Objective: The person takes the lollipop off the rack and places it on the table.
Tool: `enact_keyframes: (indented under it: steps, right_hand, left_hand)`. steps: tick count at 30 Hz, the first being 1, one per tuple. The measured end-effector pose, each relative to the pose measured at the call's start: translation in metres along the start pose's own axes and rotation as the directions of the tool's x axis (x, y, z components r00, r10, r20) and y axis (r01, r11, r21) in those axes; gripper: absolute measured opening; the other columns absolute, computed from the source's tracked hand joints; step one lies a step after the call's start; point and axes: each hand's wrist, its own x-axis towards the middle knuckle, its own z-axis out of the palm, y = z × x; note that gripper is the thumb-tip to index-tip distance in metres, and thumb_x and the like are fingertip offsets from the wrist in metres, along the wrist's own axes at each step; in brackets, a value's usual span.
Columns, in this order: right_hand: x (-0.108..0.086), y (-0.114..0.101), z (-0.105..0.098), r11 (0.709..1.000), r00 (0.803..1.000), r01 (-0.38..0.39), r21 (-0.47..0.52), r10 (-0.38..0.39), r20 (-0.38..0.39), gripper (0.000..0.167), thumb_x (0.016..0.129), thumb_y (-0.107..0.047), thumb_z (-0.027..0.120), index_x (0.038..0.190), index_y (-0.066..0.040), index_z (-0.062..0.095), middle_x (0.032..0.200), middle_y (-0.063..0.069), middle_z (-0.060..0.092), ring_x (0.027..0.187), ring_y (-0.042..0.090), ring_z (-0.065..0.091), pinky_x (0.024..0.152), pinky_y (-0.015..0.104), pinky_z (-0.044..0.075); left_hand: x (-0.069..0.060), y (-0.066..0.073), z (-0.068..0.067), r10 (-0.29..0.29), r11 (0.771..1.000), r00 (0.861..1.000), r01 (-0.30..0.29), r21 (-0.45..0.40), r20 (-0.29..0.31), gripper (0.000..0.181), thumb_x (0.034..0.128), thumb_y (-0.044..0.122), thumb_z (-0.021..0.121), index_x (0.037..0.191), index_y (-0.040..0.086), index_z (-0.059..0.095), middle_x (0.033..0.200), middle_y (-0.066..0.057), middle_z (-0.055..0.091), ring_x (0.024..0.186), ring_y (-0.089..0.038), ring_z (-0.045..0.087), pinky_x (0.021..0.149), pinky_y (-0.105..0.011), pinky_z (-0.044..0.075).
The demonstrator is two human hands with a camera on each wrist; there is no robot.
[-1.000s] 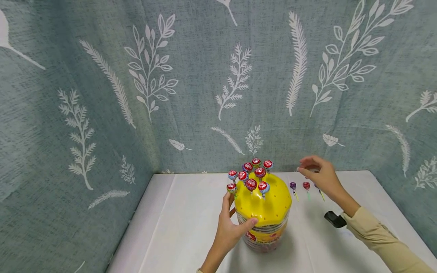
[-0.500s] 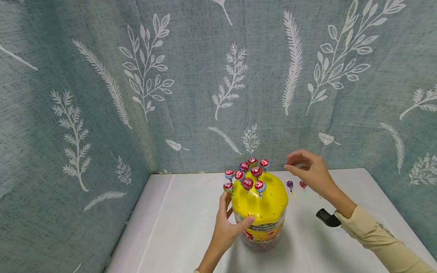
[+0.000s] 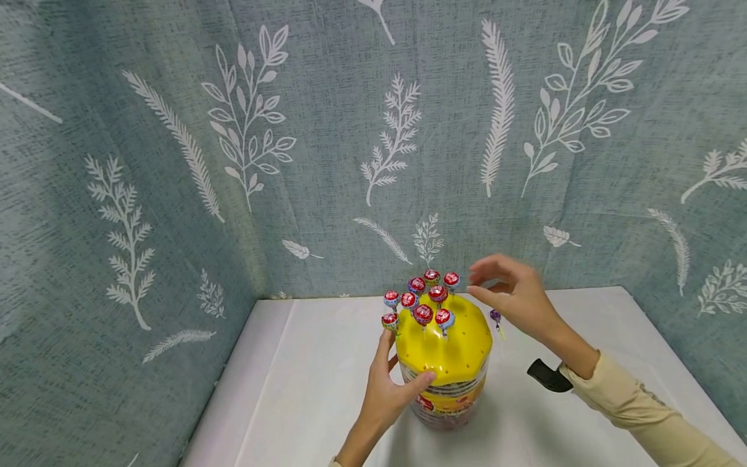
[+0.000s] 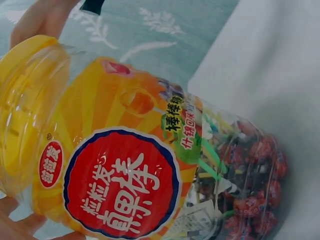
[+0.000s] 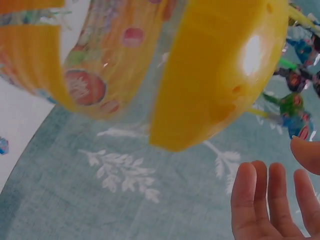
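A clear candy jar [image 4: 120, 185] with an orange label stands upright on the table, topped by a yellow lid [image 3: 443, 363] with small holes. Several wrapped lollipops [image 3: 423, 314] stick up from the lid's far left part, their sticks in it. My left hand [image 3: 388, 392] grips the jar around the lid's left side, thumb on the front edge. My right hand [image 3: 513, 295] hovers beyond the lid's right edge, beside the rightmost lollipop [image 3: 452, 279]. In the right wrist view its fingers [image 5: 277, 200] are extended, the thumb is apart from them, and nothing shows between.
A purple lollipop [image 3: 496, 316] lies on the white table [image 3: 315, 383] right of the jar, partly next to my right hand. A black device [image 3: 548, 376] sits at my right wrist. A patterned blue-green curtain [image 3: 327, 162] stands behind the table and along its sides.
My right hand has moved left toward the lid, now covering the table spot where other loose lollipops showed. My left hand keeps its grip on the jar. The view has shifted slightly.
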Motion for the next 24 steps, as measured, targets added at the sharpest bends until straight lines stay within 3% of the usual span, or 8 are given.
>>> enact_keyframes:
  steps: [12, 24]
  right_hand:
    - [0.005, -0.011, 0.017, 1.000, 0.999, 0.015, -0.018, -0.015, 0.038, 0.039, 0.079, -0.001, 0.074, 0.113, -0.008, 0.057, 0.104, 0.005, 0.065, 0.089, 0.020, 0.061, 0.074, 0.025, 0.053]
    - [0.004, -0.007, 0.030, 0.999, 0.998, 0.046, 0.013, -0.046, 0.053, 0.032, 0.085, 0.006, 0.064, 0.112, -0.007, 0.055, 0.103, 0.009, 0.066, 0.087, 0.020, 0.062, 0.073, 0.030, 0.054]
  left_hand:
    - [0.002, -0.001, 0.001, -0.010, 1.000, 1.000, 0.010, 0.001, 0.001, 0.083, 0.0767, 0.041, 0.075, 0.145, 0.029, 0.030, 0.146, 0.008, 0.036, 0.136, -0.022, 0.030, 0.102, -0.054, 0.034]
    - [0.002, 0.001, 0.003, -0.008, 0.999, 1.000, 0.008, -0.033, -0.007, 0.081, 0.0765, 0.039, 0.076, 0.144, 0.033, 0.030, 0.145, 0.010, 0.036, 0.137, -0.021, 0.027, 0.103, -0.055, 0.033]
